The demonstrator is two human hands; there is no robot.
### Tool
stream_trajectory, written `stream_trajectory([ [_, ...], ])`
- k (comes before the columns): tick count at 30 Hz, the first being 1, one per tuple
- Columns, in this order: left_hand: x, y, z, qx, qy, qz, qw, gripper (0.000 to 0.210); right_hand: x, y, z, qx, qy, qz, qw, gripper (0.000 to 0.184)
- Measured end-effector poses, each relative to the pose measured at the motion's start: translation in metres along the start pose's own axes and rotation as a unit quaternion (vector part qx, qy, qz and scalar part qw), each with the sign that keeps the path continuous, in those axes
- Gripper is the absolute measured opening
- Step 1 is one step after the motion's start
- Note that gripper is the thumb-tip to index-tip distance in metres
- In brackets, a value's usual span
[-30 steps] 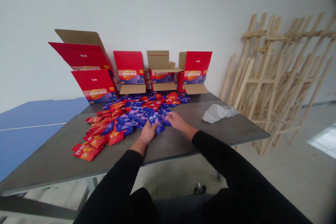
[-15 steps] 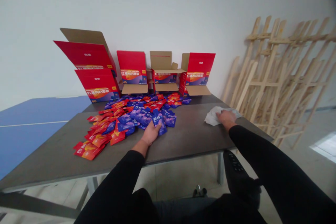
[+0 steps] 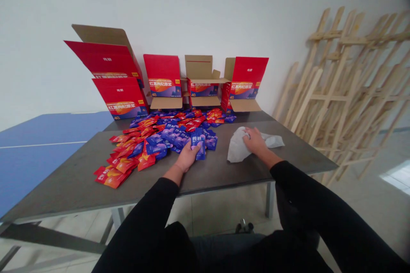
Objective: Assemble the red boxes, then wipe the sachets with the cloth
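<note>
My left hand (image 3: 187,157) is closed on a blue sachet (image 3: 198,143), held by its left edge with the white lettering facing me. To the right, my right hand (image 3: 255,140) grips a crumpled white cloth (image 3: 238,148), its fingers curled over the top. Part of the cloth spreads out to the right behind the wrist. Just beyond my left hand lies a heap of sachets, blue ones (image 3: 177,136) in the middle and red ones (image 3: 120,164) toward the left.
Open red cartons stand along the back of the dark table (image 3: 221,177): a stacked pair (image 3: 121,100) at left, then others (image 3: 163,76), (image 3: 248,79). Wooden easels (image 3: 336,81) lean at the right wall. A blue table (image 3: 41,149) adjoins at left.
My right hand has drawn the white cloth left and toward the middle of the table. My left hand has turned the blue sachet more upright, slightly to the right. The view has shifted a little.
</note>
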State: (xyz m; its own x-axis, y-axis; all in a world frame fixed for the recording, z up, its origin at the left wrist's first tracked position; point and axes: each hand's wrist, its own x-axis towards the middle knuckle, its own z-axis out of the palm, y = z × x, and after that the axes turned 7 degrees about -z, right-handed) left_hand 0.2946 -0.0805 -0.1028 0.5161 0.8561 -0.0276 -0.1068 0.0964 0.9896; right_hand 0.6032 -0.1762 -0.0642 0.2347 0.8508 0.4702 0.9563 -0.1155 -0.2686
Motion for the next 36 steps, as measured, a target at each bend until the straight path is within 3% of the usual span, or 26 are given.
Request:
stream_trajectory([
  [5, -0.01, 0.009, 0.009, -0.114, -0.061, -0.096, 0.987, 0.047, -0.009, -0.052, 0.014, -0.006, -0.101, -0.017, 0.995, 0.022],
  [9, -0.011, 0.013, 0.006, -0.149, -0.063, -0.15, 0.975, 0.048, -0.018, -0.081, 0.026, 0.032, -0.122, -0.085, 0.988, 0.017],
  [12, -0.011, 0.015, 0.003, -0.158, -0.06, -0.16, 0.973, 0.046, -0.023, -0.089, 0.037, 0.068, -0.106, -0.142, 0.982, 0.025],
  [17, -0.01, 0.016, 0.004, -0.174, -0.062, -0.143, 0.972, 0.053, -0.029, -0.085, 0.053, 0.102, -0.023, -0.315, 0.943, 0.018],
  [20, -0.009, 0.016, 0.005, -0.183, -0.039, -0.152, 0.971, 0.037, -0.036, -0.087, 0.058, 0.077, 0.025, -0.408, 0.909, 0.024],
  [24, -0.007, 0.015, 0.006, -0.207, -0.019, -0.171, 0.963, 0.017, -0.048, -0.095, 0.066, 0.029, 0.04, -0.486, 0.873, 0.03],
  [29, -0.005, 0.014, 0.007, -0.211, -0.024, -0.184, 0.96, 0.01, -0.053, -0.096, 0.076, 0.01, 0.037, -0.504, 0.863, 0.035],
  [36, -0.005, 0.014, 0.005, -0.193, -0.034, -0.195, 0.961, 0.011, -0.052, -0.1, 0.068, 0.001, -0.014, -0.435, 0.901, 0.039],
])
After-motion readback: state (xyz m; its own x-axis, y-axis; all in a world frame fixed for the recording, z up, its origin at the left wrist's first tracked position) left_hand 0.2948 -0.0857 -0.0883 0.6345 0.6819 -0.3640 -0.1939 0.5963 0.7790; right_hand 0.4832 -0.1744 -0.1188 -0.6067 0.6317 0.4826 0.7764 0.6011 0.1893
